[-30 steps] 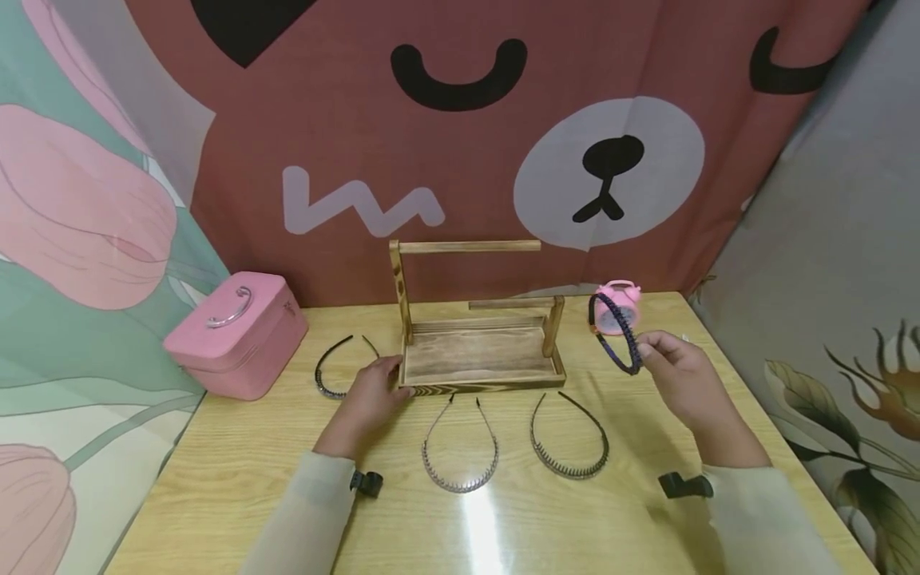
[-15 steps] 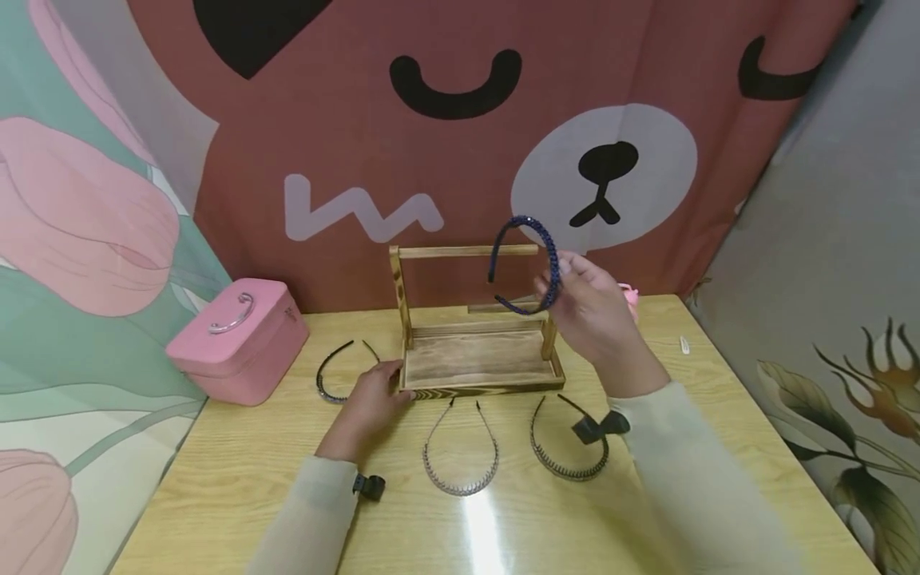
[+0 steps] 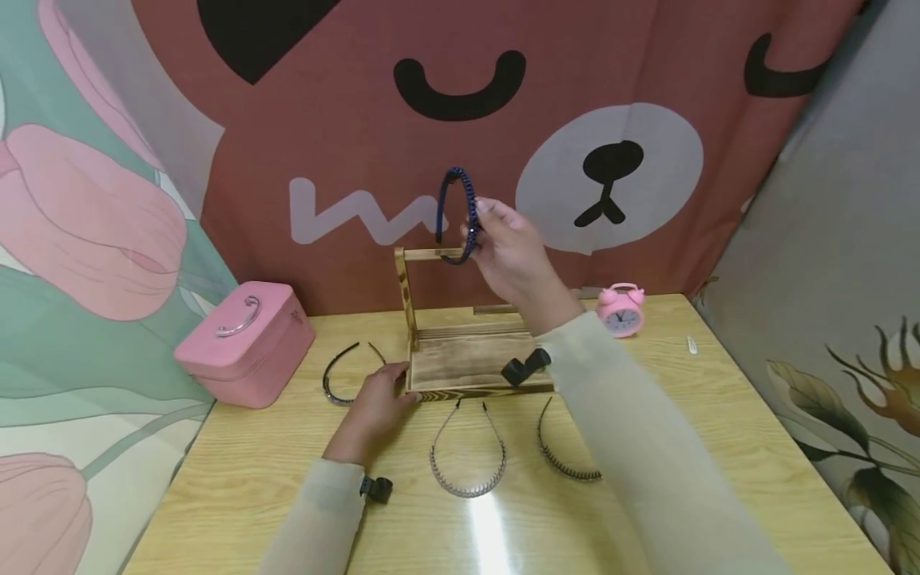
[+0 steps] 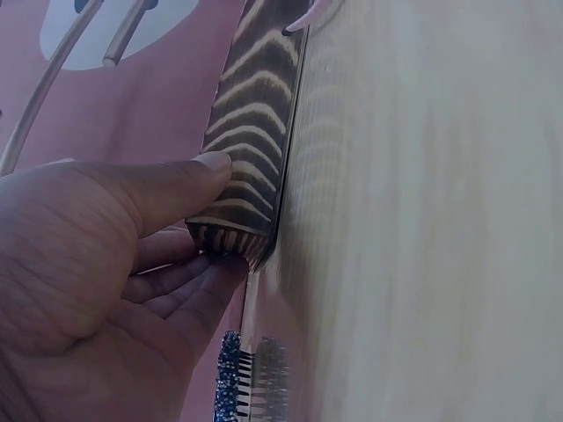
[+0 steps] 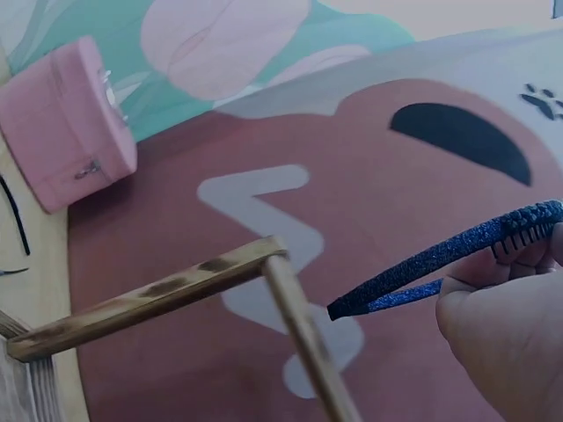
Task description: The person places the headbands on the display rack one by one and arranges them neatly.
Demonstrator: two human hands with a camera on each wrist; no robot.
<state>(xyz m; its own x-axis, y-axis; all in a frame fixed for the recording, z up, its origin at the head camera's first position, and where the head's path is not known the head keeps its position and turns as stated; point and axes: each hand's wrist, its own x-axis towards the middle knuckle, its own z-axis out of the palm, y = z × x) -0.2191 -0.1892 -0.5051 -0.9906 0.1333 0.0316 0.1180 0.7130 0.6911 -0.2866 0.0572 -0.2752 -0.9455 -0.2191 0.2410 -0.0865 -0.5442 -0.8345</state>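
My right hand [image 3: 513, 259] pinches a navy headband [image 3: 471, 204] with glittery sides and small teeth. It is raised over a wooden two-bar stand [image 3: 460, 363], its lower end overlapping the upper bar [image 3: 419, 255] in the head view. Seen from the right wrist, one tip of the headband [image 5: 352, 308] lies close beside that bar [image 5: 308, 330]. My left hand [image 3: 375, 406] grips the stand's front left corner, thumb on the striped front board [image 4: 251, 132] and fingers at its end. The right forearm hides part of the stand's tray.
A dark headband [image 3: 327, 382] lies left of the stand; a silver one [image 3: 470, 492] and another dark one [image 3: 564, 469] lie in front. A pink case [image 3: 244, 343] stands at the left, a pink alarm clock [image 3: 621, 313] and a small white clip [image 3: 691, 345] at the right.
My right hand has carried the navy headband from beside the clock up and left to the upper bar, uncovering the clock. The left hand has stayed on the stand's corner.
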